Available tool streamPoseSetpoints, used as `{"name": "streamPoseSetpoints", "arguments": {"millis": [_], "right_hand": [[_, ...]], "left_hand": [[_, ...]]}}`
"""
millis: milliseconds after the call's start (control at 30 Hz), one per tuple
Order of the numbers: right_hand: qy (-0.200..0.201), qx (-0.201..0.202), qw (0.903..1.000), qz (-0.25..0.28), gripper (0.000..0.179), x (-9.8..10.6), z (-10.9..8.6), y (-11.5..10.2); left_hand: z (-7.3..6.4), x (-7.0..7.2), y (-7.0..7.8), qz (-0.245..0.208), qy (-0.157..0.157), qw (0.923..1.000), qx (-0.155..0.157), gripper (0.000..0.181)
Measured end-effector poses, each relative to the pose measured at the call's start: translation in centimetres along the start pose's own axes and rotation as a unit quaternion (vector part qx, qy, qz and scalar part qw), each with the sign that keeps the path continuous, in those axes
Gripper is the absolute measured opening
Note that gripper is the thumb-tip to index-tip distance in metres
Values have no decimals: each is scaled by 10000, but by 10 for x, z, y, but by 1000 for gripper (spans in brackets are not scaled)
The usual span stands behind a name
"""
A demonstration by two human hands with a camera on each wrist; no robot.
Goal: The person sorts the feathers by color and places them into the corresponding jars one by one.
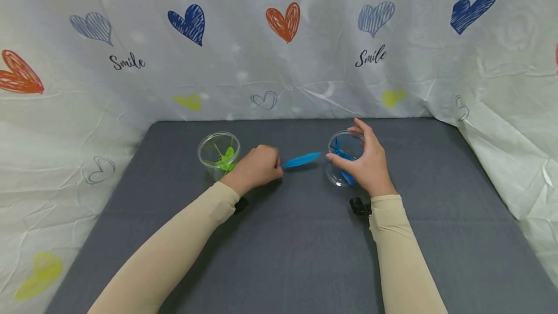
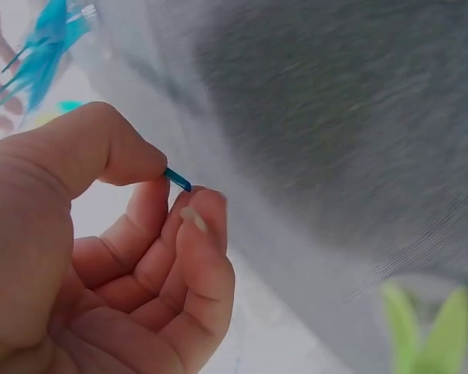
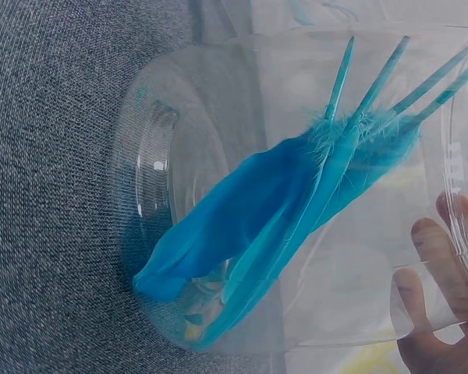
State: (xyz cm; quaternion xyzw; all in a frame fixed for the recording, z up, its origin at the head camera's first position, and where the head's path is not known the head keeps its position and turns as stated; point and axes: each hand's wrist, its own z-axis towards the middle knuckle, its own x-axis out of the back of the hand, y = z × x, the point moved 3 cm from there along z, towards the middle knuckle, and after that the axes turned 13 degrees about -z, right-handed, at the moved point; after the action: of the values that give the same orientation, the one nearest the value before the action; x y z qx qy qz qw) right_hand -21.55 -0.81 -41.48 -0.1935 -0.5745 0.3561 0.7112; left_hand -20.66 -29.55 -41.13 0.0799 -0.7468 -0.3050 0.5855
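Note:
My left hand (image 1: 257,166) pinches a blue feather (image 1: 302,160) by its quill, and the vane points right toward the other hand. In the left wrist view the quill end (image 2: 178,180) shows between thumb and fingers. My right hand (image 1: 370,164) holds a clear plastic cup (image 1: 333,176) near its rim, thumb on the near side and fingers behind. Inside this cup lean several blue feathers (image 3: 242,202), quills up. The cup stands upright on the table. Left of my left hand, a second clear cup (image 1: 201,153) contains green feathers (image 1: 225,158), partly covered by that hand.
A dark grey cloth (image 1: 296,246) covers the table. Behind and at the sides hangs a pale curtain (image 1: 244,62) printed with hearts and the word Smile. Both forearms wear beige sleeves, with a dark strap (image 1: 360,206) at the right wrist.

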Motion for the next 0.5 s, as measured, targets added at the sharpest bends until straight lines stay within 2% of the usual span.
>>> {"name": "streamPoseSetpoints", "arguments": {"millis": [200, 333, 500], "right_hand": [[-90, -17, 10000, 32, 110, -2, -1, -1], [-30, 3, 10000, 74, 110, 0, 1, -1], [-6, -5, 10000, 87, 110, 1, 2, 0]], "left_hand": [[-6, 21, 17, -143, 202, 9996, 118, 20], [-5, 38, 32, -118, 402, 9991, -14, 11], [-1, 53, 47, -55, 491, 9986, -178, 11]]}}
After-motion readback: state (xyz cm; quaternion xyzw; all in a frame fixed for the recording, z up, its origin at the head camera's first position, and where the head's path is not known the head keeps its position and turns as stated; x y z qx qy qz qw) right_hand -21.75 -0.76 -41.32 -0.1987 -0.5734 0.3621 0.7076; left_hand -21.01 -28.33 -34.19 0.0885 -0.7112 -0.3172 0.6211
